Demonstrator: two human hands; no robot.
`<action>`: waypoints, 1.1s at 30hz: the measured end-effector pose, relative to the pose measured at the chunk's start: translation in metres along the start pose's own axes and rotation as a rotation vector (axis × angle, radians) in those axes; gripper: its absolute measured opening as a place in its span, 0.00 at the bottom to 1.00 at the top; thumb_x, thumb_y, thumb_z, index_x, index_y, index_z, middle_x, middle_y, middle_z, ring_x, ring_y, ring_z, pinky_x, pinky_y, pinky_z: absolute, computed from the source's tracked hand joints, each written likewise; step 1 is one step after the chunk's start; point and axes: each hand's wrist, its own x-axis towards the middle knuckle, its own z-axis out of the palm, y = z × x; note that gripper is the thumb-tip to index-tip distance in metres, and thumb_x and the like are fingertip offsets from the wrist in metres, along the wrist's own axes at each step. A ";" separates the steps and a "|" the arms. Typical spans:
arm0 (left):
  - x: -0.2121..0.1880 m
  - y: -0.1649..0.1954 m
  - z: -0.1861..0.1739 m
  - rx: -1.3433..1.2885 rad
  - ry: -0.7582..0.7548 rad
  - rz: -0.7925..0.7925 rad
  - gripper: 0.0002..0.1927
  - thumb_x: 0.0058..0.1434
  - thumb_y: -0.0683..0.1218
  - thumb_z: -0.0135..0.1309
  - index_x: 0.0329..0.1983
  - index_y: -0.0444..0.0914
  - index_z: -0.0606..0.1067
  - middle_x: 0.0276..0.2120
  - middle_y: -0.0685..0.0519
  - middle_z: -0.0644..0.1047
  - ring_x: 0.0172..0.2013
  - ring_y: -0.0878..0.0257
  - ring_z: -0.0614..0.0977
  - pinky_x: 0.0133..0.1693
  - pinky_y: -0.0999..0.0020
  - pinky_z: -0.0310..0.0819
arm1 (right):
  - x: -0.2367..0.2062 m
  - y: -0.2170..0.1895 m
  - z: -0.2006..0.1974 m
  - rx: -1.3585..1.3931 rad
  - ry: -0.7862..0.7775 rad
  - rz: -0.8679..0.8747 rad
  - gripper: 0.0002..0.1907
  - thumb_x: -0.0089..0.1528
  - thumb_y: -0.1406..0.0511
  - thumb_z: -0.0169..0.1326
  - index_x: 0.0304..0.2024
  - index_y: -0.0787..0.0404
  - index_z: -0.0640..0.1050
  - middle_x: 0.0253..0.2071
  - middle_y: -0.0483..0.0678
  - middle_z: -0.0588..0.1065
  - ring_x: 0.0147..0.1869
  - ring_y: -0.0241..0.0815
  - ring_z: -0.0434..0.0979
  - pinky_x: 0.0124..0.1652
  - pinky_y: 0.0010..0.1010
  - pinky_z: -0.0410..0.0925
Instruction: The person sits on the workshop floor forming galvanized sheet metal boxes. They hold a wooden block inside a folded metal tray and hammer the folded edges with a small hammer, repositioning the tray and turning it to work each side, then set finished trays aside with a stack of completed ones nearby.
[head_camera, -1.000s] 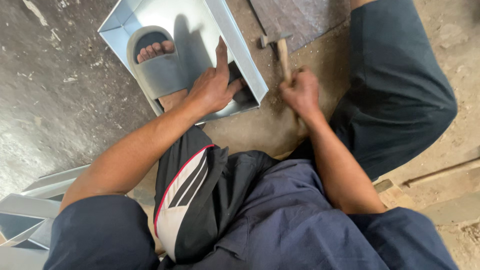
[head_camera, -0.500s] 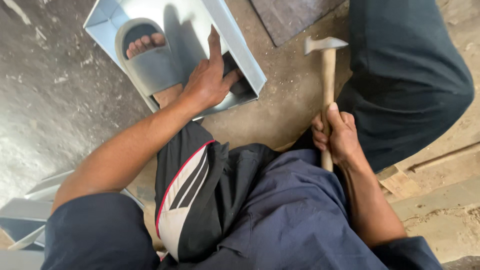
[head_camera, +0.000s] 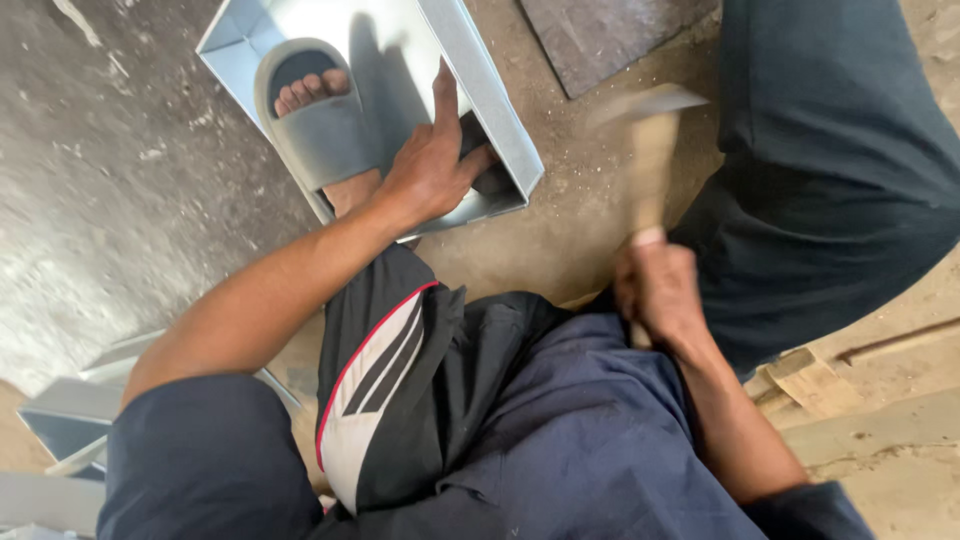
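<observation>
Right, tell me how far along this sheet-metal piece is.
Done: the metal tray already has its side walls folded up. In hand: the left hand presses flat inside the tray, a foot in a grey slide sandal pins it to the floor, and the right hand grips a raised hammer, blurred in motion. Left: the near end looks open, though I cannot tell how much hammering remains.

The floor (head_camera: 120, 200) was rough grey concrete, scuffed and dusty, turning sandy brown toward the right. A dark stone slab (head_camera: 610, 35) lay at the top, and wooden planks (head_camera: 860, 370) sat at the right edge in daylight
</observation>
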 end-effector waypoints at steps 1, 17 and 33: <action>0.001 0.001 -0.001 -0.009 0.038 0.070 0.55 0.67 0.53 0.58 0.76 0.29 0.31 0.47 0.22 0.76 0.46 0.26 0.79 0.53 0.43 0.71 | 0.001 0.001 0.001 -0.101 -0.078 0.082 0.29 0.73 0.48 0.40 0.25 0.62 0.67 0.17 0.43 0.63 0.18 0.35 0.61 0.19 0.30 0.59; 0.001 0.010 -0.005 0.054 0.020 0.069 0.55 0.66 0.55 0.55 0.76 0.32 0.29 0.44 0.24 0.76 0.40 0.26 0.79 0.48 0.41 0.71 | 0.016 -0.004 0.016 -0.177 -0.030 0.146 0.25 0.72 0.54 0.42 0.27 0.62 0.70 0.18 0.44 0.63 0.17 0.36 0.59 0.19 0.30 0.56; 0.000 0.018 -0.006 0.104 0.003 0.001 0.55 0.65 0.55 0.55 0.75 0.31 0.30 0.40 0.25 0.77 0.40 0.28 0.80 0.49 0.40 0.72 | 0.029 -0.006 0.021 -0.020 0.064 -0.054 0.25 0.73 0.51 0.40 0.28 0.61 0.69 0.19 0.42 0.63 0.20 0.35 0.61 0.21 0.29 0.59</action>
